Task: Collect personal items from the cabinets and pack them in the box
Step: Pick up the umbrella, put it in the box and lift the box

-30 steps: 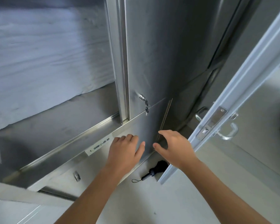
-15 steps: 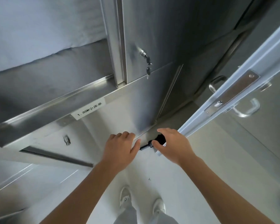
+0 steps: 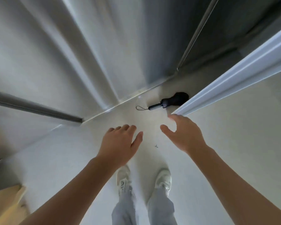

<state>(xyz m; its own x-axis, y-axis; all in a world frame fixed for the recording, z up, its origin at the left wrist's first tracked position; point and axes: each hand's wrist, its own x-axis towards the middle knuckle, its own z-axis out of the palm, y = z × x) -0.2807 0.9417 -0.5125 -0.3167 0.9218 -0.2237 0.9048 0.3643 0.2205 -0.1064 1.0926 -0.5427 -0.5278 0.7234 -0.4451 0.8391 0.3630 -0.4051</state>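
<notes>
- Umbrella (image 3: 169,102) on the floor (image 3: 88,151), just past your fingers (image 3: 174,119), beside the door edge (image 3: 234,75).
- Left hand (image 3: 120,140) and right hand (image 3: 183,135): fingers apart, empty.
- Hook only the strap (image 3: 143,109) and it swings; the door edge may clip your knuckles.

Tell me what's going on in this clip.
A person stands at a steel cabinet, looking down. A black folded umbrella lies on the floor beside the edge of the white door. The left hand and right hand hover open short of it, touching nothing. A tan cardboard corner shows at lower left.
</notes>
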